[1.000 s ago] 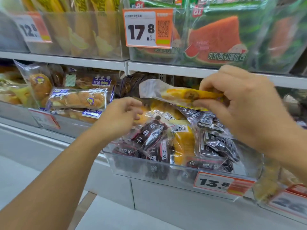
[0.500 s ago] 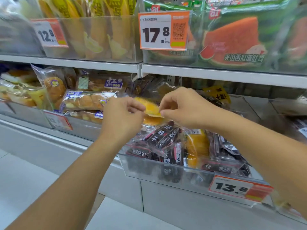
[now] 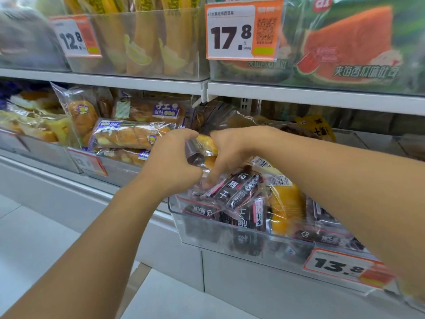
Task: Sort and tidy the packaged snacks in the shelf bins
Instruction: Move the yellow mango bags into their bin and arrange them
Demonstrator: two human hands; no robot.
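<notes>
Yellow snack packet (image 3: pixel 204 143), frame centre: pinched by left hand (image 3: pixel 170 164) and right hand (image 3: pixel 232 150) above clear bin (image 3: pixel 241 240). Best laid flat, beside matching yellow packs.

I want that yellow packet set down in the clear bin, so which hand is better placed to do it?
Probably the right hand: it holds the yellow packet and already reaches down over the clear bin. The left hand only grips the packet's end, outside the bin.

A clear bin (image 3: pixel 230 240) at the lower shelf's front holds the snack packets (image 3: pixel 236 192) — bread packs (image 3: pixel 128 137) lie in the bin to its left, watermelon-toast bags (image 3: pixel 349 42) on the shelf above.
</notes>
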